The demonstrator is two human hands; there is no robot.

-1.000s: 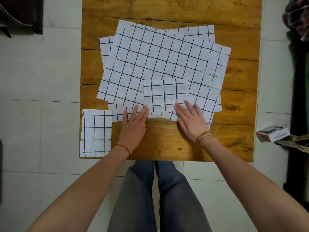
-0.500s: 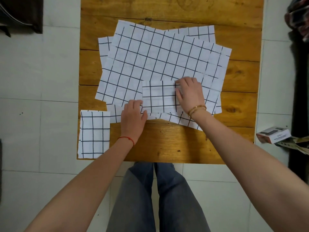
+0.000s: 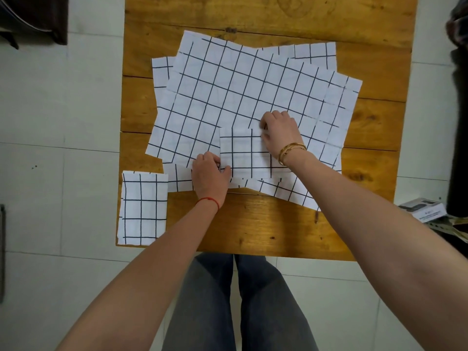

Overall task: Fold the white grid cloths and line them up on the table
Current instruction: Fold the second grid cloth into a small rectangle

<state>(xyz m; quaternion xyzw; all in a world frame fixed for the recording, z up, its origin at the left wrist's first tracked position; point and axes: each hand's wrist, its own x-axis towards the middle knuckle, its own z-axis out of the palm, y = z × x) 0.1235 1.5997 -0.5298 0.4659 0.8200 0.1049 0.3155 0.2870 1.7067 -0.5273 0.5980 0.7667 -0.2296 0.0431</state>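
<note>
Right now the right hand [image 3: 279, 134] curls its fingers over the far right corner of a small folded grid cloth [image 3: 243, 154], pinching its edge, while the left hand [image 3: 209, 173] grips the cloth's near left corner, thumb lying on top. That folded piece sits between the two hands, roughly rectangular, its long axis running left to right, edges square to the table's near edge. It rests on a spread of unfolded grid cloths [image 3: 240, 92], the top one turned slightly askew. Further left, an already folded cloth [image 3: 144, 207] lies on the near left corner of the wooden table [image 3: 266, 224], long axis running near to far, well apart from both hands.
</note>
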